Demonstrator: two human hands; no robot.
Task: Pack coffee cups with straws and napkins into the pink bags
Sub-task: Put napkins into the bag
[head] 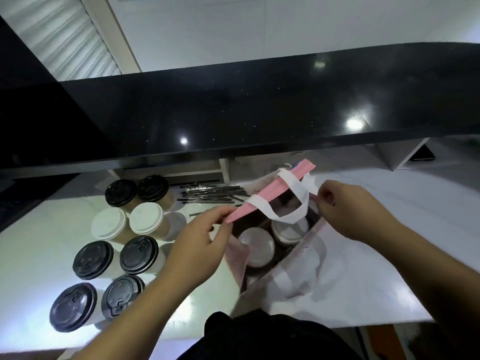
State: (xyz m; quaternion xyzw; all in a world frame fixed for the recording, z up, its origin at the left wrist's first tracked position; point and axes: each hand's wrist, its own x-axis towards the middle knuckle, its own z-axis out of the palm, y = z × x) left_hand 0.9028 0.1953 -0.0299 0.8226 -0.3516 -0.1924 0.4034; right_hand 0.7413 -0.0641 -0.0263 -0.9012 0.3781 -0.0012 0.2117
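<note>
A pink bag (270,193) with white handles (285,201) stands open on the white counter. Inside it sit two cups with pale lids, one nearer me (255,245) and one behind it (289,231). My left hand (200,245) pinches the bag's left rim corner. My right hand (353,211) pinches the rim on the right side, so the mouth is spread wide. To the left stand several lidded cups, some with black lids (93,259) and two with white lids (146,218). A pile of wrapped straws (213,194) lies behind them.
A black raised ledge (259,113) runs across above the counter. White plastic or paper (337,268) lies under and right of the bag. The counter's front edge (376,324) is close to my body. No napkins can be told apart.
</note>
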